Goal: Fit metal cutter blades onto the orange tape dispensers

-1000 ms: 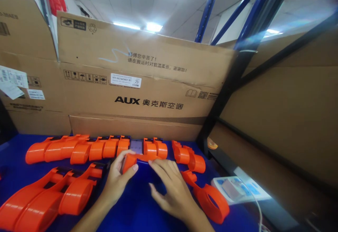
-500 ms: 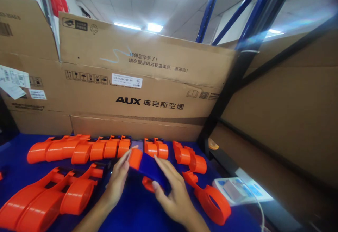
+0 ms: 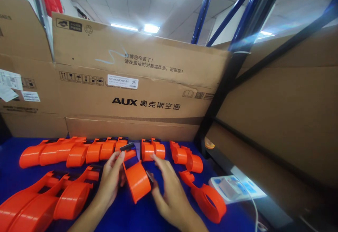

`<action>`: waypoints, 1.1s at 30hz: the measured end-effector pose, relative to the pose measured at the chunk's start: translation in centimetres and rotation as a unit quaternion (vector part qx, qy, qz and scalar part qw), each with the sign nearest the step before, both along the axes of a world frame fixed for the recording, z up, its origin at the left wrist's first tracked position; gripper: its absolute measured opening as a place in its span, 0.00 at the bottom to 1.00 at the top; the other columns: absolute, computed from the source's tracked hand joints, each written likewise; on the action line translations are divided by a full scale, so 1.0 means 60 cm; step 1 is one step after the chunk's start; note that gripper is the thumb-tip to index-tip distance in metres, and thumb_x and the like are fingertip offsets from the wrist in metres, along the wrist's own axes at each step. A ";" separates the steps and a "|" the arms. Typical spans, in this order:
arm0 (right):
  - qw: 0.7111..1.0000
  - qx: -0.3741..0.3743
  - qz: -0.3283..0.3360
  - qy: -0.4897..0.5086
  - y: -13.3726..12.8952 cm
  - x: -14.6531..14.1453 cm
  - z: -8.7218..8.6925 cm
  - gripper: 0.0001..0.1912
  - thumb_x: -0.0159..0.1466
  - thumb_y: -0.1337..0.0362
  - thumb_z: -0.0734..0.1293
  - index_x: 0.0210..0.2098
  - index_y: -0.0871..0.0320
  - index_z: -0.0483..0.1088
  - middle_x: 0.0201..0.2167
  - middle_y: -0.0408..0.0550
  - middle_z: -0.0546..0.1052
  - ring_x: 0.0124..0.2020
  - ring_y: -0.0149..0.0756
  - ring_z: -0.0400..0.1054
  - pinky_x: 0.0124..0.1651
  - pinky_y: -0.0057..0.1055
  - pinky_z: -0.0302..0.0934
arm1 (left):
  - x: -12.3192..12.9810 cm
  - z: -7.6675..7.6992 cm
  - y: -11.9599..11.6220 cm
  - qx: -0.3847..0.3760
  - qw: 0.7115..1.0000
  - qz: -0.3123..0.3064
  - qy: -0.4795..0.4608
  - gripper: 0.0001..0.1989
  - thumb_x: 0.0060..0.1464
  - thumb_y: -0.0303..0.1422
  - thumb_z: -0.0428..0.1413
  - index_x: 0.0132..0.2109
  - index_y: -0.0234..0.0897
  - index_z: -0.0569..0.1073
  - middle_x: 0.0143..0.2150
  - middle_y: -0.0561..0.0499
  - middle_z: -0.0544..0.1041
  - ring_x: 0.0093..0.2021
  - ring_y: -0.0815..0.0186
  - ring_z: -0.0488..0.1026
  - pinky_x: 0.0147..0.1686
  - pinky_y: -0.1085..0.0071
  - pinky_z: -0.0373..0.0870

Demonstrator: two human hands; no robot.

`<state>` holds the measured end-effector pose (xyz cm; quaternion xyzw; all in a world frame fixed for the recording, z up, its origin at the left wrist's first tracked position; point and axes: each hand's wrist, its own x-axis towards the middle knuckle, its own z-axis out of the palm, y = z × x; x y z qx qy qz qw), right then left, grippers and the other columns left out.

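Note:
An orange tape dispenser (image 3: 138,182) with a dark roller on its upper end is tilted between my two hands, above the blue tabletop. On its left side, my left hand (image 3: 112,172) grips it with the thumb up by the frame. My right hand (image 3: 170,189) is at the right edge of its round drum, thumb low and index finger stretched upward; its other fingers are partly hidden. A small dark grey piece shows between the drum and the right thumb, too unclear to name.
More orange dispensers (image 3: 76,154) line the back of the blue table (image 3: 116,221). Several larger-looking ones (image 3: 71,200) lie front left, and one (image 3: 211,202) lies right. A white power strip (image 3: 235,188) with a cable, a dark rack post (image 3: 211,119) and a cardboard wall (image 3: 148,126) border the table.
The tape dispenser has been turned between my hands, so its round drum now faces me and its roller end points up. The view has shifted slightly.

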<state>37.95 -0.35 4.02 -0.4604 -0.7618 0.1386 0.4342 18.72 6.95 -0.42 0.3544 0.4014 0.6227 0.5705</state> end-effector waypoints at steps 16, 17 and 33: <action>0.934 0.089 -0.166 -0.305 0.102 0.133 0.092 0.34 0.59 0.58 0.70 0.63 0.55 0.61 0.57 0.60 0.73 0.55 0.58 0.63 0.52 0.47 0.55 | -0.008 -0.010 0.010 0.020 0.992 -0.081 0.091 0.24 0.53 0.52 0.59 0.48 0.39 0.74 0.32 0.53 0.78 0.15 0.74 0.64 0.10 0.79 0.53; 0.926 0.085 -0.176 -0.323 0.115 0.145 0.093 0.34 0.59 0.58 0.70 0.63 0.55 0.62 0.56 0.59 0.73 0.55 0.58 0.63 0.51 0.47 0.55 | -0.007 -0.010 0.010 0.019 0.992 -0.086 0.094 0.23 0.52 0.52 0.59 0.46 0.38 0.75 0.32 0.53 0.78 0.15 0.75 0.63 0.10 0.79 0.52; 0.876 0.029 -0.211 -0.433 0.200 0.184 0.048 0.36 0.59 0.51 0.71 0.62 0.59 0.61 0.56 0.62 0.73 0.54 0.56 0.62 0.50 0.43 0.51 | -0.009 -0.006 0.006 0.027 0.990 -0.099 0.098 0.19 0.54 0.50 0.59 0.42 0.39 0.74 0.30 0.54 0.76 0.16 0.75 0.63 0.12 0.80 0.51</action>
